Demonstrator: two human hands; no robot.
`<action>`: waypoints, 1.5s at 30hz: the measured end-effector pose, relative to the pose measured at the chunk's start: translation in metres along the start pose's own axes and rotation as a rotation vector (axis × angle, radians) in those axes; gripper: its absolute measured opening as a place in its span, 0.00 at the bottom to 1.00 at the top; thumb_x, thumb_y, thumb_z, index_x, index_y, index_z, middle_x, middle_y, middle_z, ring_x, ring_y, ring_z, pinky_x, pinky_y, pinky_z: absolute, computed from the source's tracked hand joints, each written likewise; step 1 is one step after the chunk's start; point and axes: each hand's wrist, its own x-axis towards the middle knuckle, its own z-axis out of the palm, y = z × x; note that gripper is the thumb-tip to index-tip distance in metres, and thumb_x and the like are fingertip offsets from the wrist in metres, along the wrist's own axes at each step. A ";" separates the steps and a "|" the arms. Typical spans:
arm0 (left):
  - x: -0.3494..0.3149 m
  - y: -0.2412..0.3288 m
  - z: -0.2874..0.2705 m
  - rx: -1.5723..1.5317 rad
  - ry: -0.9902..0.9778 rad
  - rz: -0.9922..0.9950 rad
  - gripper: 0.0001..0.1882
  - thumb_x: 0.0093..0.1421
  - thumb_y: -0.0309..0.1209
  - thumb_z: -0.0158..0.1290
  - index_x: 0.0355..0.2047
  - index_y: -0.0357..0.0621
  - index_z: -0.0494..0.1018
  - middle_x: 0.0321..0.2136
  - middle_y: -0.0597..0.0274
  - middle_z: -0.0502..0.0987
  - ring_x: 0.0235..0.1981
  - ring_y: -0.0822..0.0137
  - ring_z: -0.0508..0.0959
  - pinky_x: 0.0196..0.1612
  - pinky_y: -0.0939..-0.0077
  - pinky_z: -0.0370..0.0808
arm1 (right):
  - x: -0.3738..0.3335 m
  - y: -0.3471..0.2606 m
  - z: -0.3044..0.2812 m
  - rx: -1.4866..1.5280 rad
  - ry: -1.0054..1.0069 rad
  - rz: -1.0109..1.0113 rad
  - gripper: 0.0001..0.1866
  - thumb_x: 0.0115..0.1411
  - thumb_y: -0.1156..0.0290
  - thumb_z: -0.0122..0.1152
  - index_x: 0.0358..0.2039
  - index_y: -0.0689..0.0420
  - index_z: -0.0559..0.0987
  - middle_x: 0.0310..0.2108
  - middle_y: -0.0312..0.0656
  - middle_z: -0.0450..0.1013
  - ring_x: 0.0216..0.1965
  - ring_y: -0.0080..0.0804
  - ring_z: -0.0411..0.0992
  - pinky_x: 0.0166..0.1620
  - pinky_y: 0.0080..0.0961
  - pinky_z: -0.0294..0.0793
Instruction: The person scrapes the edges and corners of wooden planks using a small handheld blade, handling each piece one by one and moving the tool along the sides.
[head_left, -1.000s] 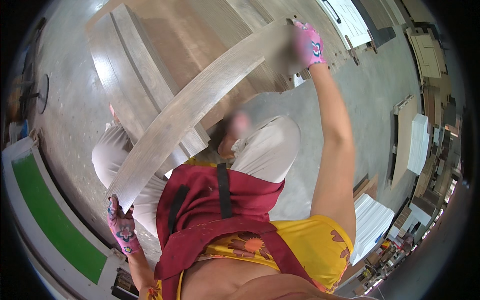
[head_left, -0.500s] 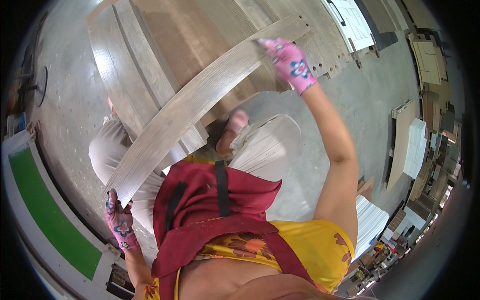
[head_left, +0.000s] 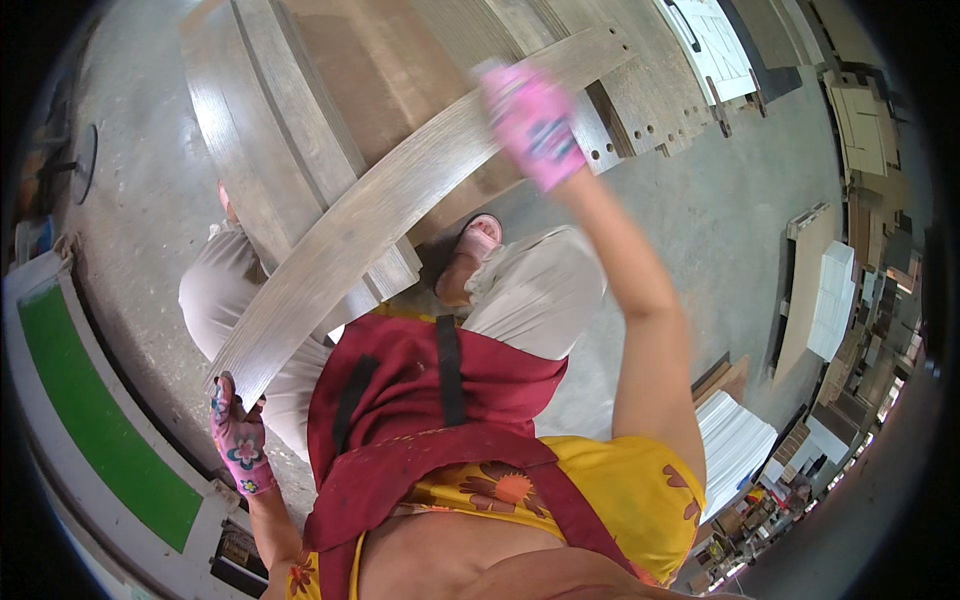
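Observation:
A long grey-brown wood-grain board [head_left: 370, 205] lies slantwise before me, from my left hand up to the far right, over other boards. Its near end sits in my left hand [head_left: 240, 435], in a pink flowered glove, with the fingers closed round the end. My right hand [head_left: 535, 125], gloved alike, is over the board's far half and smeared by motion. Its fingers and anything in them cannot be made out. Small dark holes show at the board's far end. Beneath it lie more wood-grain boards [head_left: 235, 130] and a brown panel [head_left: 350, 70].
My feet and knees are under and beside the boards. A bench with a green top [head_left: 100, 420] stands at the left. White panels [head_left: 735, 445] are stacked at the right, with a white door panel [head_left: 715, 55] at the far right. More panel stacks [head_left: 815, 285] line the right side.
My right hand has moved left along the board, toward its middle. My left hand and the board have hardly moved.

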 end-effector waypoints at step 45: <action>-0.035 -0.010 0.011 -0.252 -0.286 -0.349 0.22 0.56 0.50 0.43 0.46 0.54 0.64 0.42 0.65 0.71 0.37 0.63 0.75 0.21 0.66 0.74 | -0.036 -0.313 -0.052 0.492 -0.060 -0.313 0.14 0.44 0.73 0.51 0.35 0.56 0.71 0.19 0.39 0.65 0.21 0.34 0.69 0.21 0.31 0.67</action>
